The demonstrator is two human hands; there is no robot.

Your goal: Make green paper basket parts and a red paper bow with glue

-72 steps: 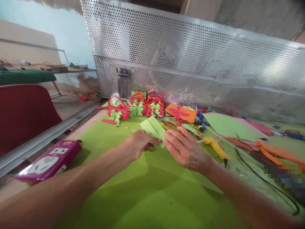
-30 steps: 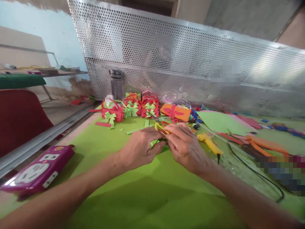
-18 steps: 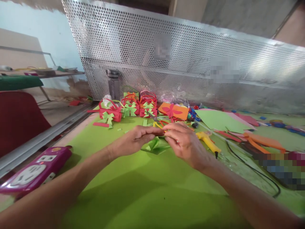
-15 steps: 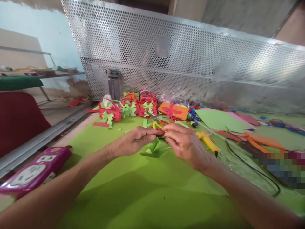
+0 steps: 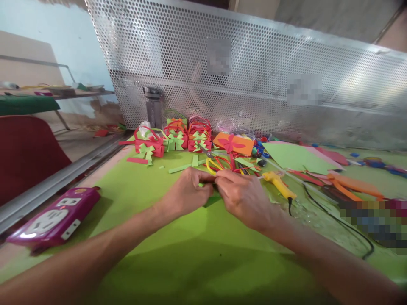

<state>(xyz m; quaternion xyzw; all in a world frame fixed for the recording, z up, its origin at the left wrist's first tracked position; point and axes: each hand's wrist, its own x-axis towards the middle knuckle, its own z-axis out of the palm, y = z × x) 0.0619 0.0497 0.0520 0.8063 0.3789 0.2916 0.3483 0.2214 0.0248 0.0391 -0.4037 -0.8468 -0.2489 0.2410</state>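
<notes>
Green paper [image 5: 212, 201], apparently folded, mostly hidden.

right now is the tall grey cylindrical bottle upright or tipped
Upright: the tall grey cylindrical bottle stands with its dark lid uppermost.

Holding green paper [image 5: 212, 201], mostly hidden, between left hand [image 5: 187, 192] and right hand [image 5: 240, 197], close together over the green tabletop [image 5: 178, 262]. Just beyond, looped yellow and red tool handles [image 5: 208, 166]. To the right, a yellow glue gun [image 5: 280, 185] with a black cord [image 5: 337, 227]. Well apart at left, a purple power strip [image 5: 54, 218]. At the far side, red paper baskets [image 5: 158, 149] with green bows, near a bottle [image 5: 153, 108] before a perforated metal panel [image 5: 178, 51].
</notes>
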